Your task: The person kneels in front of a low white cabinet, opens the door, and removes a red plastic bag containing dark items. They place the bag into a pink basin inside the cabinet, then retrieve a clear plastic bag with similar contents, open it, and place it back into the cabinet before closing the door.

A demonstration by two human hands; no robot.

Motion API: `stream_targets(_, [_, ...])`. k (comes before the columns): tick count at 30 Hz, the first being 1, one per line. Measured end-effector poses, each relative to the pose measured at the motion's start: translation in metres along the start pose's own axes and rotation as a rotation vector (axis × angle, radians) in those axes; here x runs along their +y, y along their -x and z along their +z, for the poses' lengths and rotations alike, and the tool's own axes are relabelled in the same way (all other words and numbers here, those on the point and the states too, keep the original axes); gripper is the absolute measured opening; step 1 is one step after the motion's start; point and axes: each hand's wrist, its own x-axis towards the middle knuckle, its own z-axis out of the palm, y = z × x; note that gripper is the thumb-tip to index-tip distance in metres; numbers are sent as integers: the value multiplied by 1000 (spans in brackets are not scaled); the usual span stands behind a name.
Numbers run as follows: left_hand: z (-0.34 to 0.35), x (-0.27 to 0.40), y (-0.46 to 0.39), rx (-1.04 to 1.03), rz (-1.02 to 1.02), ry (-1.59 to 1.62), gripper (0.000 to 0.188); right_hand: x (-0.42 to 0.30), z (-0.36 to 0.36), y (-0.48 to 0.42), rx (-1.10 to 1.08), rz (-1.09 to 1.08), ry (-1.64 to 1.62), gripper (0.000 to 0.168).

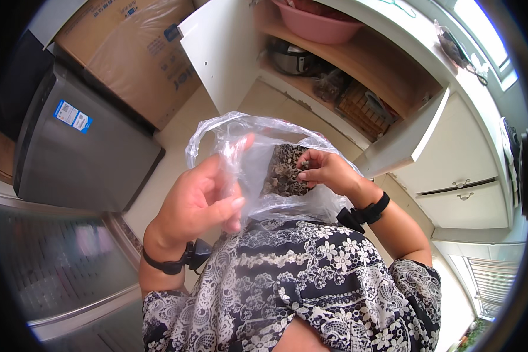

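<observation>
A clear plastic bag (253, 169) hangs open in front of my body, its mouth facing up. My left hand (204, 193) grips the bag's left side, with film bunched between thumb and fingers. Dark, shrivelled dried pieces, which look like wood ear fungus (284, 171), fill part of the bag's inside. My right hand (323, 169) reaches into the mouth from the right, and a small greyish piece (305, 164) sits between its thumb and fingertips. The bag's bottom is hidden from me.
Ahead stands an open white cabinet (429, 127) holding a pink basin (317, 24), an electric cooker (292, 59) and a woven basket (365, 108). Its left door (220, 53) swings out towards me. To the left are a dark grey refrigerator (88, 145) and a large cardboard box (132, 57).
</observation>
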Motion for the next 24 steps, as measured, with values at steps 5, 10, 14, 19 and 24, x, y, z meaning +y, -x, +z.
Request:
stream_targets(5, [4,-7,-10,21,31,-38,75,0,-6,17,-101,42,-296,21])
stream_targets(10, [23,18,-26,24,40,-21,75,-100,-37,120,-173,-305,-109,21])
stream_targets(14, [36,29,-13,161,11,-60,75,-177,-107,195,203,-787,171,21])
stream_targets(19, [42,45,-10,164,23,-83,74,-254,-274,220,967,-901,512,26])
stream_targets(24, [34,45,-2,183,33,-91,73,-319,-388,200,1534,-678,855,20])
